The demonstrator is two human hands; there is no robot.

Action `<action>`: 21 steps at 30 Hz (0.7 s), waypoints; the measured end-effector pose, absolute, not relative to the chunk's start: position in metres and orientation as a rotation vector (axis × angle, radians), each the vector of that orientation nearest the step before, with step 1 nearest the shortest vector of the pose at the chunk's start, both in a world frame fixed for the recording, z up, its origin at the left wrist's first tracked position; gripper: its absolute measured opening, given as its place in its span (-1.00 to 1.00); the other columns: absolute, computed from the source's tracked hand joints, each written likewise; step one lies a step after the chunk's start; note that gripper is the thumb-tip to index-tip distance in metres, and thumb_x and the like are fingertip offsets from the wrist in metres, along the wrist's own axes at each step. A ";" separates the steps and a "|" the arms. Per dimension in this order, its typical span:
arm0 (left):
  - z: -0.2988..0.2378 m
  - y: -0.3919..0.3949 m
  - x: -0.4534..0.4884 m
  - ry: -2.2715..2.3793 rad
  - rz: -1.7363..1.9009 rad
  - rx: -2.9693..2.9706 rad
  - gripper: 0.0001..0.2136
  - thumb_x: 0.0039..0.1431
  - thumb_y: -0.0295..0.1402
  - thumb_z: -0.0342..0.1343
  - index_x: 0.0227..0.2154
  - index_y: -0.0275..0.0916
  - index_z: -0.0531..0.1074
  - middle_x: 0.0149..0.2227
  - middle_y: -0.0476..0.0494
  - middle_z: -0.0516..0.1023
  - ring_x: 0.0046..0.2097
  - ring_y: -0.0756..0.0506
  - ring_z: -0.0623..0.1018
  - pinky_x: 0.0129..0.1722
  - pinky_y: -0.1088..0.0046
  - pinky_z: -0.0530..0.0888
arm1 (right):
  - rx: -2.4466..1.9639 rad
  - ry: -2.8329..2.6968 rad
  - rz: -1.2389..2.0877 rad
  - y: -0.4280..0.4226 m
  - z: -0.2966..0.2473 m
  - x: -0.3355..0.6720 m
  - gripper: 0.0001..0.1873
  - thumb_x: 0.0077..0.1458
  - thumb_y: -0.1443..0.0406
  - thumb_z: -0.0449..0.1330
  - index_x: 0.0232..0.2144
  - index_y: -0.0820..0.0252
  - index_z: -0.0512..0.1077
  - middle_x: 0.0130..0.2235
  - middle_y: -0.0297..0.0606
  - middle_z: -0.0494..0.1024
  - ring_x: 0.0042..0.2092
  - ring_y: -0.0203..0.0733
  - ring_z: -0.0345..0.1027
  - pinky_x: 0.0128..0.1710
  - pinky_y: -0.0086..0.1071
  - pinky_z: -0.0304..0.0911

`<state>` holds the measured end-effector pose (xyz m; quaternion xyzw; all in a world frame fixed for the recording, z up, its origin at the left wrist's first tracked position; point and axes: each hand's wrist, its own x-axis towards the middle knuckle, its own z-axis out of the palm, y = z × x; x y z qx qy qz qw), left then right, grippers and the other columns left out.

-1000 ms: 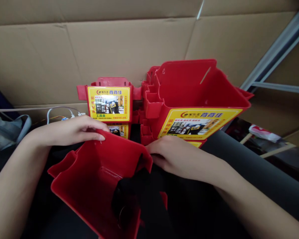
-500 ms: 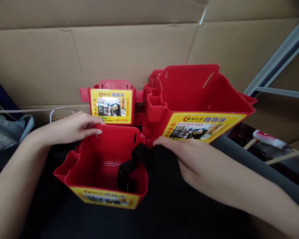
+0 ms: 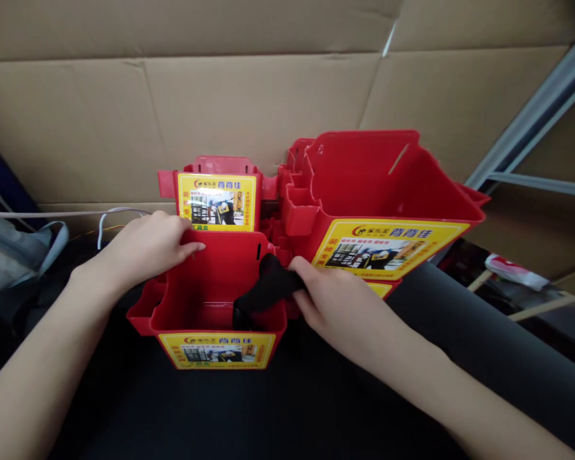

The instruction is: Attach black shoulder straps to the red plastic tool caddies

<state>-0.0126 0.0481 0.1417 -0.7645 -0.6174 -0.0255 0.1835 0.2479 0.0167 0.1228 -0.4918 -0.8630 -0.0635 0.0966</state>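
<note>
Pinching the red box [image 3: 220,268] by its back rim, the left hand [image 3: 148,248] faces the right hand [image 3: 333,297], whose grip clasps a black strap [image 3: 272,286] dipping inside. The box is left of the counter's [image 3: 464,319] right edge.

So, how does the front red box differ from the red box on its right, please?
A black strap reaches into the front box; none shows in the right box. The left hand grips the front box; the right box sits on another box. The right box looks larger than the front box. Both are red with yellow labels.
</note>
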 end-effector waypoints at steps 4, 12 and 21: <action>0.137 0.049 -0.008 -1.807 -0.124 -2.031 -0.62 0.07 0.02 -0.06 -0.48 -0.23 0.36 -0.47 -0.23 0.48 -0.40 -0.22 0.51 -0.54 0.39 0.28 | -1.225 -2.271 -0.108 0.020 0.141 0.266 -0.79 0.07 0.45 -0.08 -0.26 0.25 0.29 -0.41 -0.23 0.47 -0.39 -0.20 0.38 -0.43 -0.41 0.20; 0.139 0.030 0.008 -1.943 -0.462 -1.964 -0.61 0.12 -0.04 -0.06 -0.27 -0.31 0.39 -0.32 -0.37 0.49 -0.26 -0.38 0.51 -0.30 0.03 0.42 | -0.922 -1.853 0.249 0.008 0.155 0.276 -0.81 0.18 0.27 -0.01 -0.19 0.07 0.35 -0.21 -0.34 0.48 -0.19 -0.27 0.38 -0.30 -0.48 0.29; 0.129 -0.034 0.094 -1.401 -2.037 -3.229 -0.21 -0.17 -0.28 0.34 0.13 0.08 0.07 0.12 0.04 0.31 0.14 -0.15 0.34 0.08 0.35 0.39 | -0.820 -2.033 0.316 -0.011 0.139 0.260 -0.74 0.12 0.31 0.04 -0.11 -0.01 0.31 -0.16 -0.35 0.48 -0.17 -0.20 0.41 -0.21 -0.41 0.35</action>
